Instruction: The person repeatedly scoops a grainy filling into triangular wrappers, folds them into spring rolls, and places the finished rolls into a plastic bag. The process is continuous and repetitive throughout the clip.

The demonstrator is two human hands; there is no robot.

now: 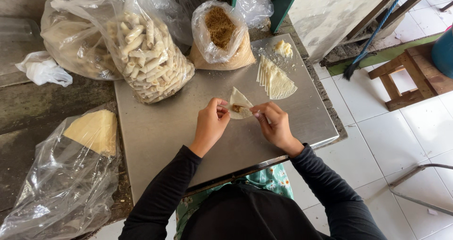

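You were mid-fold: left hand (211, 123) and right hand (273, 122) each pinched an edge of the filled triangular wrapper (239, 103) just above the metal surface (188, 122); next probably needed a tight roll over the filling.

A triangular pastry wrapper (239, 102) with a dab of brown filling at its middle is held just above the steel worktop (165, 127), pinched at its left edge by the left hand (210, 123) and at its right edge by the right hand (275, 123). A fanned stack of wrappers (275, 79) is seen near it. Behind, a clear bag of rolled pastries (148, 56) and a bag of brown filling (221, 35) are stood.
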